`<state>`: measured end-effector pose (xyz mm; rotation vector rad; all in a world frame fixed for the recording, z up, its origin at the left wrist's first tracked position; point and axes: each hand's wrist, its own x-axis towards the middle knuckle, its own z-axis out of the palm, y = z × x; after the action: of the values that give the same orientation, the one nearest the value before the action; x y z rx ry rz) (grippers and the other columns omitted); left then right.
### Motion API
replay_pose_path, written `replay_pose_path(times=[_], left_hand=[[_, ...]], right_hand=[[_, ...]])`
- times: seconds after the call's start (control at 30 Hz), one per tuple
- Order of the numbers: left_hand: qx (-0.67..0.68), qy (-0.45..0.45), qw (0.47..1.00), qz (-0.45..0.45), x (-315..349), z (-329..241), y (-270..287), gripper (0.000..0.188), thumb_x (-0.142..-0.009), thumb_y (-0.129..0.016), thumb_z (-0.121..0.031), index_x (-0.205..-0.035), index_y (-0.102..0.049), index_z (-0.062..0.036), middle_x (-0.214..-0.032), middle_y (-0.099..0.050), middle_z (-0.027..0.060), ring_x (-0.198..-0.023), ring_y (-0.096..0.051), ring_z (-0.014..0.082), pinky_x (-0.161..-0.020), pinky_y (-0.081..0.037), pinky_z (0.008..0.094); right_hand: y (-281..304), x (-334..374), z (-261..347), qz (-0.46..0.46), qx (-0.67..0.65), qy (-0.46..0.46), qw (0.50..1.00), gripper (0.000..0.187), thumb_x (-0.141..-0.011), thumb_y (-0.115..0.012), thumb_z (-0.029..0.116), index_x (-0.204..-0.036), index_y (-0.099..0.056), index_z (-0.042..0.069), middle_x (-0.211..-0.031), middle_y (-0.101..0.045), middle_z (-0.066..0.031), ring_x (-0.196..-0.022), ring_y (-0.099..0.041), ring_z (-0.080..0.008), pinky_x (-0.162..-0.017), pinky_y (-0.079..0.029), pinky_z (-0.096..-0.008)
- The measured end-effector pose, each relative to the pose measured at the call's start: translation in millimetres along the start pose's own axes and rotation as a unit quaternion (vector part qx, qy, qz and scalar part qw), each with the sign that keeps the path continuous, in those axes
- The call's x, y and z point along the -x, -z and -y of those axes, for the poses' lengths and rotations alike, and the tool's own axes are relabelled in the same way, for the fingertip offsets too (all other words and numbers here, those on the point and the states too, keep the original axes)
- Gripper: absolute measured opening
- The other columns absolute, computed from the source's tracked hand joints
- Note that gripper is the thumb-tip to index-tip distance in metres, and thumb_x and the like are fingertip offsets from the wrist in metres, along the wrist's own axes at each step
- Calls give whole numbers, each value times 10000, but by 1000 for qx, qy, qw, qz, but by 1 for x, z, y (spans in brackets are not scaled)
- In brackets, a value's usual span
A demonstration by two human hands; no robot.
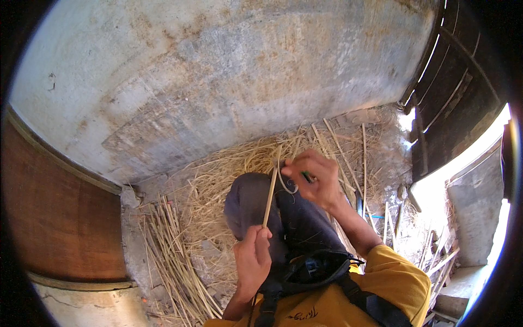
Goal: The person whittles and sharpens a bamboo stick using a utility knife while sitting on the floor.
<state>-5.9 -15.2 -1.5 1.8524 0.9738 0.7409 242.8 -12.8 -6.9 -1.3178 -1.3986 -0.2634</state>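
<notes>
My left hand [253,257] is closed round the lower end of a thin, pale bamboo strip [271,197], which slants up and away over my dark trousers. Near the strip's far end is my right hand [315,177], its fingers curled. A bit of green [309,176] shows inside that grip; the rest of the thing is hidden by the fingers. A narrow pale curl of shaving [284,182] bends down between the strip and my right hand. Whether my right hand touches the strip I cannot tell.
Loose shavings [212,191] cover the floor round my legs. A bundle of long strips [177,256] lies at the left, and more sticks [364,158] lie at the right. An open black bag [316,267] rests on my lap. A stained wall [245,82] stands ahead.
</notes>
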Motion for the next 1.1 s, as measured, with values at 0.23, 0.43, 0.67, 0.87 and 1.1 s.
replay_pose_path(times=[0.23, 0.43, 0.67, 0.87, 1.1], left_hand=[[-48, -47, 998, 16, 11, 7, 6, 110, -1038, -595, -92, -1015, -660, -6, -711, -654, 125, -553, -648, 199, -532, -469, 328], [-63, -42, 997, -8, -8, 3, 10, 123, -1042, -620, -115, -1028, -666, -1, -776, -700, 133, -595, -643, 202, -557, -469, 330], [-86, -72, 994, -2, -21, -7, 7, 108, -1000, -694, -118, -999, -670, -13, -748, -667, 133, -555, -621, 251, -516, -430, 340], [-138, -122, 979, -88, -37, -7, 15, 89, -935, -769, -126, -956, -734, -46, -737, -672, 90, -617, -614, 244, -581, -458, 353], [-267, -244, 919, -158, -61, -22, 31, 124, -917, -783, -155, -996, -769, -61, -801, -726, 67, -665, -649, 233, -726, -478, 351]], right_hand=[[33, -29, -88, -116, -104, -256, 954, 143, -1025, -671, 197, -1095, -669, 73, -797, -612, -4, -646, -501, -76, -577, -368, -241], [37, -19, -46, 47, -357, -386, 850, 546, -1032, -655, 431, -1414, -592, 47, -802, -542, 36, -560, -353, -16, -494, -261, -212], [32, -18, -15, 131, -312, -375, 863, 334, -937, -801, 230, -1174, -734, 4, -864, -662, 7, -682, -532, -30, -584, -377, -206], [31, -14, -19, 112, -339, -332, 873, 188, -913, -820, 180, -975, -748, 17, -863, -716, -13, -765, -622, -77, -660, -455, -239], [32, -1, -15, 85, -388, -384, 834, 201, -935, -796, 186, -875, -658, 52, -731, -659, -42, -568, -528, -60, -524, -361, -234]])
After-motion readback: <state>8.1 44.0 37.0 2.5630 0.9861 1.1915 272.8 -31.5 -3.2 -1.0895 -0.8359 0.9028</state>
